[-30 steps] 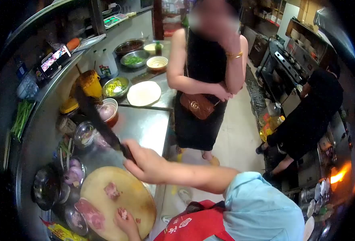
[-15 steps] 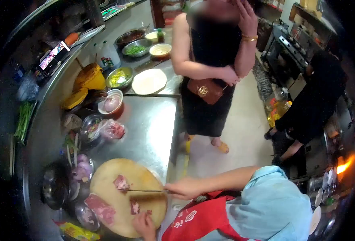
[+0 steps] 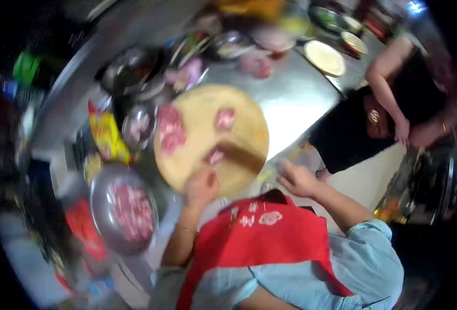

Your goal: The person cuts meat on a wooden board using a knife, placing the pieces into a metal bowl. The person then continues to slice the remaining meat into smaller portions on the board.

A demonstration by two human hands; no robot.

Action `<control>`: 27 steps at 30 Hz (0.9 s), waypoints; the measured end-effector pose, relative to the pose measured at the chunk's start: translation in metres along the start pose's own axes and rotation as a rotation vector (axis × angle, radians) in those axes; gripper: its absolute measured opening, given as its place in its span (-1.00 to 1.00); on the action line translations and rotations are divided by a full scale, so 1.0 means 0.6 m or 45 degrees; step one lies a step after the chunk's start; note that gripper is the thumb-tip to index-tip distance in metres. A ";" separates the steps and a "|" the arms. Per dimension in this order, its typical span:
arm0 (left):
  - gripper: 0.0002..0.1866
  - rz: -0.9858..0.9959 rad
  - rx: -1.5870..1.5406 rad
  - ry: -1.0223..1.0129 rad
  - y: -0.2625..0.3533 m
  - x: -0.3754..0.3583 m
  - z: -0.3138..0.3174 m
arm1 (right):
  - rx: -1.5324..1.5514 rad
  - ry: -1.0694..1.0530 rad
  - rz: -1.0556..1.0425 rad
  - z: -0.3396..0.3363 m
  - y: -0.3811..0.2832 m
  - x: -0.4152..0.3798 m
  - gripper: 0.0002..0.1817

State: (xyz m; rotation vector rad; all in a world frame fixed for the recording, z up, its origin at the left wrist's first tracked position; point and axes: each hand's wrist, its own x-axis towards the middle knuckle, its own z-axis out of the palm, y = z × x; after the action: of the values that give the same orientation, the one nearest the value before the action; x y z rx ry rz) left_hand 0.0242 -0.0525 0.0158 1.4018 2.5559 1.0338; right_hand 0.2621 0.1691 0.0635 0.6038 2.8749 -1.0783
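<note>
My right hand (image 3: 298, 179) is closed around a knife handle at the right of a round wooden chopping board (image 3: 187, 173). The knife (image 3: 246, 155) reaches left over the board as a dark, blurred band; its edge is hard to make out from its shadow. Close to the band's left end lies a small piece of meat (image 3: 215, 156). Just below that piece, at the near edge, my left hand (image 3: 202, 186) has its fingers curled, and what they hold is hidden. A larger slab of meat (image 3: 170, 129) rests at the board's left side, and another chunk (image 3: 225, 119) farther back.
A metal bowl of cut meat (image 3: 96, 217) stands at left, near a yellow packet (image 3: 105, 135) and a smaller bowl (image 3: 126, 129). Purple onions (image 3: 187, 75) and a bagged piece of meat (image 3: 257, 64) lie behind the board. A person (image 3: 352, 126) stands at right beyond the steel table (image 3: 295, 98).
My view has turned down and left, bringing the bowl of cut meat into sight. The knife has moved from the far chunk towards the small piece near my left hand.
</note>
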 end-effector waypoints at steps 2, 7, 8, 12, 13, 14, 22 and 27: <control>-0.84 -0.111 0.052 0.370 -0.023 -0.014 -0.104 | 0.021 -0.138 0.128 -0.023 -0.009 0.013 -0.55; -0.72 -0.674 0.490 0.375 -0.127 -0.125 -0.356 | -0.008 -0.148 0.246 -0.011 0.001 0.008 -0.55; -0.67 -0.544 0.558 0.469 -0.173 -0.166 -0.350 | 0.024 -0.153 0.253 -0.017 -0.002 0.008 -0.55; -0.59 -0.316 -0.125 0.652 -0.302 -0.220 -0.241 | 0.085 0.025 0.142 0.028 0.046 0.015 -0.69; -0.56 -0.214 0.177 0.536 -0.248 -0.182 -0.215 | 0.175 -0.032 0.231 0.010 0.029 0.017 -0.68; -0.53 -0.090 0.450 0.454 -0.192 -0.144 -0.190 | 0.166 -0.064 0.265 0.011 0.030 0.020 -0.67; -0.50 -0.059 -0.338 -0.344 -0.008 0.087 0.031 | 0.238 0.044 0.134 0.016 0.023 0.009 -0.64; -0.60 0.172 -0.083 -0.130 -0.056 0.085 0.091 | 0.259 0.191 0.145 0.052 0.037 0.004 -0.62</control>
State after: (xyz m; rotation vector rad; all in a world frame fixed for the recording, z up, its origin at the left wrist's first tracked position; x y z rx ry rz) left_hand -0.0119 0.0030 -0.0323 1.5849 2.3635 1.0242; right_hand 0.2640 0.1656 0.0254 0.8819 2.8296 -1.3735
